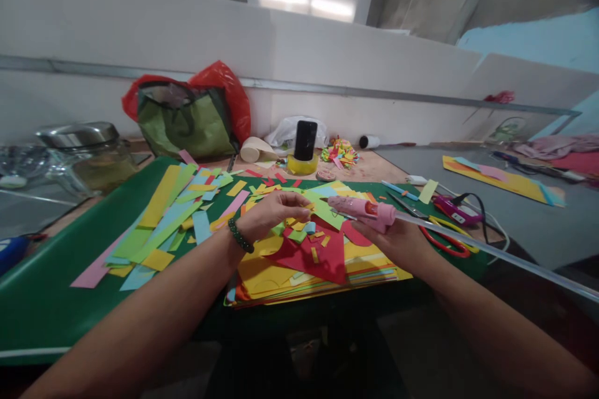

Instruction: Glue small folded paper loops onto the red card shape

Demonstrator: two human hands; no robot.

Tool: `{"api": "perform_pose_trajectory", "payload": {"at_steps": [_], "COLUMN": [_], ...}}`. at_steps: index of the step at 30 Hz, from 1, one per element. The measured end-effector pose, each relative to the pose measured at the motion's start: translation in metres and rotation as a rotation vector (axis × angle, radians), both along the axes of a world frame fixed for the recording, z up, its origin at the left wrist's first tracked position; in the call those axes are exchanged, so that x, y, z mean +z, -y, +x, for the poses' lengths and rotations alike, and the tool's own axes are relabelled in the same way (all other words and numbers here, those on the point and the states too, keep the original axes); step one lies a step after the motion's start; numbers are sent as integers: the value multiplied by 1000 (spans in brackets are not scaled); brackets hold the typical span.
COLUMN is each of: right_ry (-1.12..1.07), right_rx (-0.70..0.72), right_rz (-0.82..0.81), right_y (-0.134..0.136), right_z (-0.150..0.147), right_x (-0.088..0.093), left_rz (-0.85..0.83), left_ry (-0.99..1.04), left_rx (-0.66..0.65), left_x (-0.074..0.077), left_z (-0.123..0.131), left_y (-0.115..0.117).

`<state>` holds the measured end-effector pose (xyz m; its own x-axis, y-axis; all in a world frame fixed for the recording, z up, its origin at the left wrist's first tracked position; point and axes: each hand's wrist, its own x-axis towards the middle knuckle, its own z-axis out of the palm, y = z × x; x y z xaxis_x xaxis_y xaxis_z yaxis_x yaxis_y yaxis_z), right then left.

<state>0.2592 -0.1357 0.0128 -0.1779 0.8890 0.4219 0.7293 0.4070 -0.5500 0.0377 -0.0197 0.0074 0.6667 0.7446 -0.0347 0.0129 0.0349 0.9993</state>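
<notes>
My right hand (397, 240) grips a pink glue gun (362, 209), its nozzle pointing left. A long clear glue stick (496, 252) sticks out of its back end. My left hand (274, 212), with a dark green bead bracelet at the wrist, pinches a small yellow paper piece (309, 207) just left of the nozzle. Below both hands lies a red paper sheet (304, 260) bearing several small cut and curled paper bits (297, 236). It rests on a stack of coloured paper (266, 290).
Paper strips (156, 234) cover the green mat (51, 287) at left. Scissors (456, 250) and a purple plug adapter (457, 209) lie right. Behind stand a phone (306, 140), a pile of paper curls (340, 153), a green bag (185, 121) and a glass jar (88, 165).
</notes>
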Motion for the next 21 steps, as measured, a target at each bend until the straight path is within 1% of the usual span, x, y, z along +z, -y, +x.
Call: {"api": "perform_pose_trajectory", "payload": {"at_steps": [2,3,5,7,8,12,14,16,18,21], "right_ry": [-5,-7,-8,-5,-1,57,105,142,167,191], "right_rx": [-32,-91,-255,-388,-430,-542,-584,-592,-584,-561], "right_rz": [-7,7,44,37,17,-106,-173,-225,-257,-323], "right_y": [-3,-6,-17,-34,-45,-86,-100,-109,-113,-112], "right_z": [8,14,28,43,51,74,80,83,85,89], "right_x": [3,4,5,5,4,-7,-17,-27,-36,-43], "left_rz": [7,12,18,22,24,4,-17,-28,-22,9], "left_ry": [10,10,2,-11,-15,-24,-21,-13,-7,-11], "left_rx": [-15,-22,-31,-31,-30,-6,23,52,65,55], "left_x": [0,-1,-1,-1,-1,-1,0,0,0,0], "left_z": [0,-1,-1,-1,-2,-3,-4,-4,-5,-6], "left_y": [-1,-1,-2,-3,-3,-6,-8,-9,-9,-9]}}
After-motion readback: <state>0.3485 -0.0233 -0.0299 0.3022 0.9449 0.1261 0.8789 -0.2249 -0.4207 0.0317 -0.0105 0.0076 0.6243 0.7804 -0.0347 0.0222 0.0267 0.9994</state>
